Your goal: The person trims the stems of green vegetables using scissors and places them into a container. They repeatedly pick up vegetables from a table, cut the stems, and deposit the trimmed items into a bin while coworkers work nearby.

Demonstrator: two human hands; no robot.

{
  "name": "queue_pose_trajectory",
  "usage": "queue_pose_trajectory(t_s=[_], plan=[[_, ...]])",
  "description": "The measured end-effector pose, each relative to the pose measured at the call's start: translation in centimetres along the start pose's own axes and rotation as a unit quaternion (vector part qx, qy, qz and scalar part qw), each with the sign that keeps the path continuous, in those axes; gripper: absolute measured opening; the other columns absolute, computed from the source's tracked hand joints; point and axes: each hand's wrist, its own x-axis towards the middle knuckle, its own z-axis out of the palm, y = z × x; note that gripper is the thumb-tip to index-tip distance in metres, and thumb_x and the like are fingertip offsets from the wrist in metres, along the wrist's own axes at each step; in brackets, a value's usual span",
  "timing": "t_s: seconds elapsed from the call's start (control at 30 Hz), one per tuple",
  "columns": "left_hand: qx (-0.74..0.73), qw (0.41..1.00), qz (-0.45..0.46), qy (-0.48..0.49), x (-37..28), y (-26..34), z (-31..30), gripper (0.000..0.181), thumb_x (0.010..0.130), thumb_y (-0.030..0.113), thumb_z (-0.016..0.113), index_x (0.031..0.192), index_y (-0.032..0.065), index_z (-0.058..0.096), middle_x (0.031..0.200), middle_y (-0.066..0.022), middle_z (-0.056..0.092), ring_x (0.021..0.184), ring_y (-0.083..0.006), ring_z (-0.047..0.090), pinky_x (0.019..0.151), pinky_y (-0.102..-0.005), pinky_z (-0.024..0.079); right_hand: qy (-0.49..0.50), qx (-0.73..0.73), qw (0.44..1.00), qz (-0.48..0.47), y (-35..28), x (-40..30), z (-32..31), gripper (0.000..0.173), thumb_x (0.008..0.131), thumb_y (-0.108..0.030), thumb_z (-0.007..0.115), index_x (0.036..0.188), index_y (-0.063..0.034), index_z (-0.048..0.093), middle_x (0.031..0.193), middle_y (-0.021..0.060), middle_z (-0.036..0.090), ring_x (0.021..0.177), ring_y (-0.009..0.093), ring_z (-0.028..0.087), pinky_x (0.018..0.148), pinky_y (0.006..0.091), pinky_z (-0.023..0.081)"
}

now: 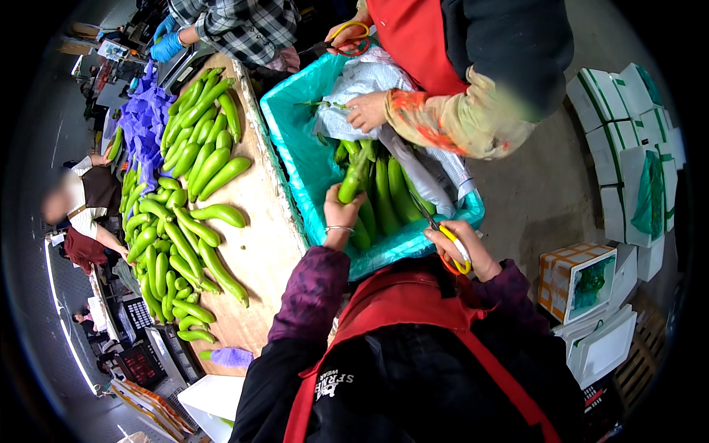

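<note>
My left hand [339,216] grips a green eggplant [350,185] near its rounded end, above a box lined with teal plastic film [299,127]. In my right hand [462,246] is a pair of scissors [455,243] with yellow and red handles, its blades pointing up and left over the box's near right corner. Beneath my hands, several long green eggplants [388,199] lie side by side in the box. Crumpled white sheeting [363,77] covers its far part. Across from me, a co-worker's hand [368,111] rests on that sheeting, and their other hand [349,36] holds similar scissors.
On the left, a wooden table [271,221] bears a heap of green eggplants [183,243] and purple foam net sleeves [144,116]. Two other people work around it. White foam boxes [609,133] are stacked at right, with a taped box [576,282] nearer me.
</note>
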Motion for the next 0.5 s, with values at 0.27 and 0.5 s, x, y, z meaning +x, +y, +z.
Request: queue_pose_trajectory(t_s=[0.27,0.5], plan=[[-0.314,0.943,-0.084,0.071,0.6,7.9,-9.8,0.031,0.085,0.013,0.072,0.109,0.0004,0.058,0.095,-0.0081,0.064,0.085,-0.0192,0.061,0.076,-0.0313,0.05,-0.055,0.02,0.998,0.022,-1.3,0.2,0.3,0.031,0.094,-0.031,0.062,0.084,-0.0016,0.063,0.059,-0.0006,0.053,0.049,0.006,0.049,0.047,0.0236,0.037],[-0.526,0.845,-0.093,-0.01,1.2,7.9,-11.6,0.029,0.092,0.031,0.064,0.106,0.0067,0.062,0.097,-0.0072,0.067,0.09,-0.0219,0.064,0.082,-0.036,0.052,-0.06,-0.002,0.998,-0.006,-1.8,0.5,1.0,0.038,0.093,-0.035,0.062,0.076,-0.0019,0.057,0.06,0.0002,0.053,0.051,0.006,0.051,0.046,0.024,0.038]])
